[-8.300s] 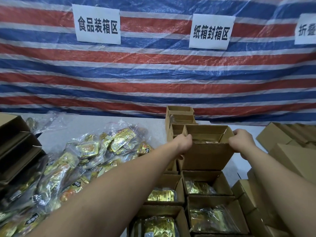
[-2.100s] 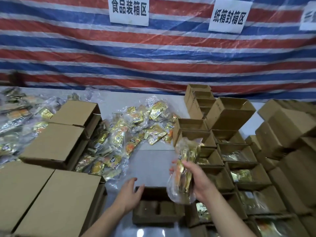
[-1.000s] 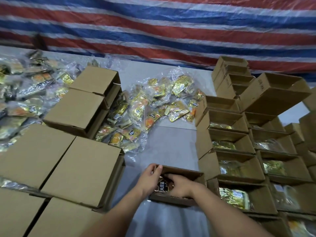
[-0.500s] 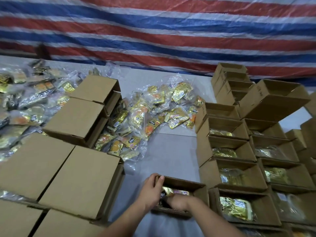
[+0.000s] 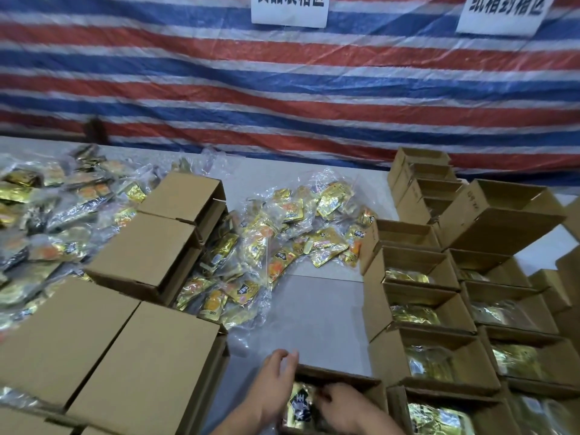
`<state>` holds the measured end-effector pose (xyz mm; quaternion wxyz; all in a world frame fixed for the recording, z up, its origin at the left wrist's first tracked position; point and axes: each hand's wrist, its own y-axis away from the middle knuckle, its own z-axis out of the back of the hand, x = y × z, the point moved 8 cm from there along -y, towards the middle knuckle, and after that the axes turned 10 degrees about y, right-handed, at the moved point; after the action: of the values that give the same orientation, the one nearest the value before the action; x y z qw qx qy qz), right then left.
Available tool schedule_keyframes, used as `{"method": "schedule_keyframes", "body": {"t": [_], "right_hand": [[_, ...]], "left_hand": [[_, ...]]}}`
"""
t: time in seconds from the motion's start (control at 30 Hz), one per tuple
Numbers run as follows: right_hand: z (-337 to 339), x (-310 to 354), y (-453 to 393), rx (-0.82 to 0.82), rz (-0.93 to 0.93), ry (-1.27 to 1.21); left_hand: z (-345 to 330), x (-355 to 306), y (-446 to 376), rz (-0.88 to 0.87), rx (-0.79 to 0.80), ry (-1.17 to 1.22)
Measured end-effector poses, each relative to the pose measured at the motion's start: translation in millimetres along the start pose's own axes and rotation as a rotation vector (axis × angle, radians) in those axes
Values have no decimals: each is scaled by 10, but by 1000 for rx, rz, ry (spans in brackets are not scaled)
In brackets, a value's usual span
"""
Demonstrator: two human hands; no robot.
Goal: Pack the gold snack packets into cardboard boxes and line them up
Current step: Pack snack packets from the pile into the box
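Head view —
A: What changed? A second ago the right hand (image 5: 340, 406) held the gold packet bag (image 5: 300, 405) aloft; now it pinches it down inside the near box (image 5: 345, 376), while the left hand (image 5: 276, 376) grips the box's rim.
B: So that box is nearly packed. Orientation?
A: Long axis runs near-to-far, beside the filled rows (image 5: 439, 312).

1. Light is soft and even, moderately bright, with no clear single source.
2. Shadows are faint; the open cardboard boxes (image 5: 417, 271) are dark inside.
3. Small glare spots glint on the gold snack packets (image 5: 295, 233) and their clear wrapping.
4. Wide-angle distortion bends the striped tarpaulin (image 5: 282, 98) and the table (image 5: 320, 309) edges.
5. Motion blur softens the whole view, most toward the left edge.
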<state>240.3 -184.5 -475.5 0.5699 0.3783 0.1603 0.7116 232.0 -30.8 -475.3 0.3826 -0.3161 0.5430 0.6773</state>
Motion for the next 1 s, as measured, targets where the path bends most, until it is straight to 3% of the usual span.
{"method": "schedule_keyframes", "body": {"t": [0.1,0.23,0.37,0.6,0.77,0.9,1.0], "right_hand": [[269,5,90,-86,3,-109],[867,-31,136,-321,18,-337],[1272,-170,44,-427,-23,-563],[1446,-238,-101,-384,-44,-686],[1504,-199,-161,-379,-51,-739],[1454,-105,-244,-349,-60,-785],[1407,9,-299,-313,-58,-783]], "left_hand": [[234,-353,-320,-73,-96,-35],[630,-965,-906,-175,-229,-306],[1096,-1199,-1459,-71,-327,-536],[1595,-1039,-2190,120,-395,-754],[1680,-757,-2512,230,-360,-578],[1764,-855,-2444,184,-435,-761],[1741,-938,-2302,113,-404,-807]]}}
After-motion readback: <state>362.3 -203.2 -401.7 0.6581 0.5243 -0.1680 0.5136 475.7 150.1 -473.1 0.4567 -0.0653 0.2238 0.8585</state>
